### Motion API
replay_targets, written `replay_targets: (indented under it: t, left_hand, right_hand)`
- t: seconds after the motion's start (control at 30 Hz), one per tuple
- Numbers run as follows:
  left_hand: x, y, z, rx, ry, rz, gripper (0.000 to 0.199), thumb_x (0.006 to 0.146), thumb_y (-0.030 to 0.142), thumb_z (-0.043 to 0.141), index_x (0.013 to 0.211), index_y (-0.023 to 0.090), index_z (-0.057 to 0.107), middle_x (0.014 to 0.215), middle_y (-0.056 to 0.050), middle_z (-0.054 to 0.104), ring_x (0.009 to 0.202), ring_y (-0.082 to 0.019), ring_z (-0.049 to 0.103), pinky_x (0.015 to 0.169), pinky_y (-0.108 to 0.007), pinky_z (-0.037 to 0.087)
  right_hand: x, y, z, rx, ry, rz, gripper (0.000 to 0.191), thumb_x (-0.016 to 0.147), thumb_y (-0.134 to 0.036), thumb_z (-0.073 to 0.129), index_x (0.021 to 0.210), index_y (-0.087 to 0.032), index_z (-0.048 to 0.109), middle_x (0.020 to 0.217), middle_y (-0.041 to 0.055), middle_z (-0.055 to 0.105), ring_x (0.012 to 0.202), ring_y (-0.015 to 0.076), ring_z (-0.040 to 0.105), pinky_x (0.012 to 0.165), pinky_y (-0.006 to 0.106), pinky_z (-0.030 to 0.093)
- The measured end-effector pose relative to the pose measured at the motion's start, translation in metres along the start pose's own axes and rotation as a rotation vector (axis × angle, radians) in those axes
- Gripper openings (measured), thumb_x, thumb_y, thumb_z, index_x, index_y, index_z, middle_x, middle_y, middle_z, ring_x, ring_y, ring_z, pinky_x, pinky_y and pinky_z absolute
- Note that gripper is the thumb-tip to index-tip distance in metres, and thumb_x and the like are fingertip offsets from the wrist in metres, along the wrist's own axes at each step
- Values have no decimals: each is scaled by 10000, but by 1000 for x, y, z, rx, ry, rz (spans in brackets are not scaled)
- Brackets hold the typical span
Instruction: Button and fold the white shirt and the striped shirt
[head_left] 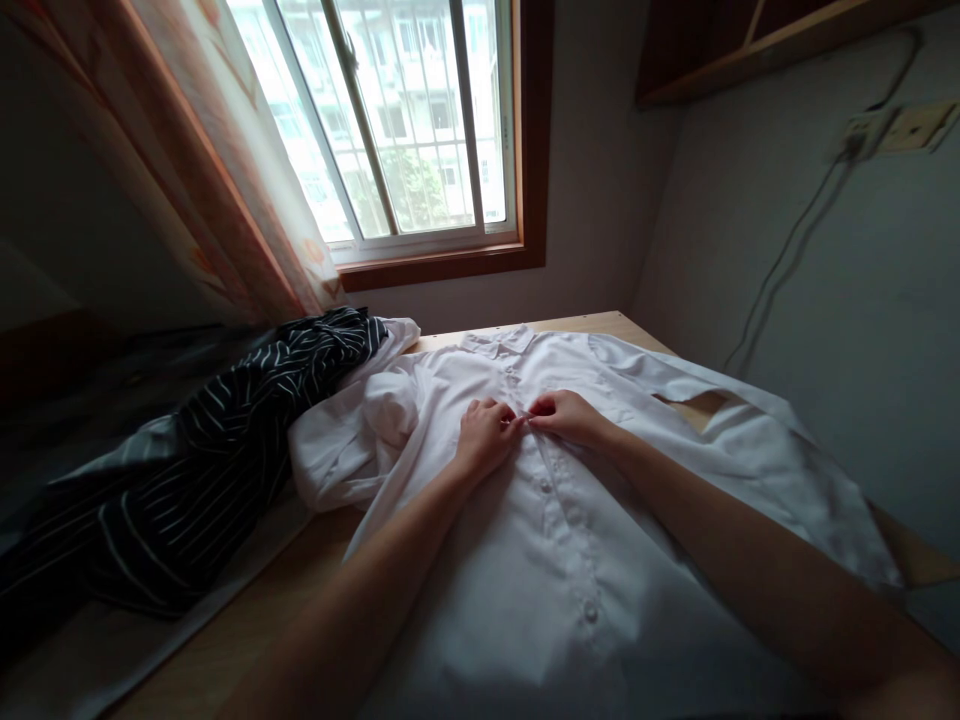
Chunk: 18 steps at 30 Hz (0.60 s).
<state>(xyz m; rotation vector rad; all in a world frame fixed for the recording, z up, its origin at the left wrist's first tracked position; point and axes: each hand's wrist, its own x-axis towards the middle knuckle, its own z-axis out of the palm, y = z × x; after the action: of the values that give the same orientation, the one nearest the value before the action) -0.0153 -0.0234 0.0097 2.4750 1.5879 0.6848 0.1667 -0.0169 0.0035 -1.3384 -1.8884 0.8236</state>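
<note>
White shirt (510, 520): lies spread front up on the table (615, 322), collar (501, 342) toward the window (420, 130), hem end nearest the person; one sleeve is bunched at the left, the other stretches out to the right.
Placket (564, 545): runs down the middle of the shirt front between the forearms; a button (546, 486) and a lower button (590, 610) show on it below the hands.
Left hand (487, 432): fingers curled and drawn together, tips pinching the cloth at the placket.
Right hand (568, 415): thumb and forefinger closed on the placket just beside the left fingertips; the exact point of contact is too small to resolve.
Step in hand: judged to be work on one front fastening; whether it is being closed or undone cannot be told.
Next move: probably calls for a fine two-handed pinch, one side steadying the cloth while the other guides the button.
Striped garment (225, 430): dark, heaped left of the shirt, apart from both hands.
</note>
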Motion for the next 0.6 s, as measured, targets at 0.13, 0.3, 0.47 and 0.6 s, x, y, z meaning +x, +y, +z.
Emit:
replay_targets:
  t: [0.13, 0.3, 0.47, 0.6]
  left_hand:
    - [4, -9, -3, -221, -24, 32, 230, 894, 288, 599, 751, 165, 729, 754, -35, 637, 741, -168, 569, 715, -278, 434]
    - [5, -14, 0, -264, -21, 72, 221, 873, 277, 607, 730, 175, 741, 762, -34, 652, 755, -165, 581, 724, -265, 446]
    - [4, -14, 2, -226, -8, 80, 204, 882, 269, 599, 780, 183, 752, 814, -46, 675, 804, -179, 596, 787, -291, 453]
    - [4, -14, 1, -246, -4, 79, 204, 886, 253, 592, 781, 176, 750, 803, -45, 679, 816, -179, 601, 790, -292, 452]
  right_hand:
    - [-2, -4, -1, 33, 42, -17, 148, 734, -213, 650, 798, -138, 759, 761, 42, 736, 742, 178, 640, 648, 233, 440]
    - [-2, -12, 2, -13, 124, -60, 139, 759, -159, 627, 815, -141, 752, 810, 51, 750, 785, 182, 666, 710, 239, 464]
    - [-3, -12, 8, -135, 92, -62, 131, 774, -141, 629, 811, -148, 754, 787, 43, 744, 745, 168, 653, 691, 237, 452]
    - [-5, -10, 7, -94, 56, -83, 151, 784, -147, 619, 834, -144, 762, 811, 46, 754, 777, 175, 666, 712, 234, 460]
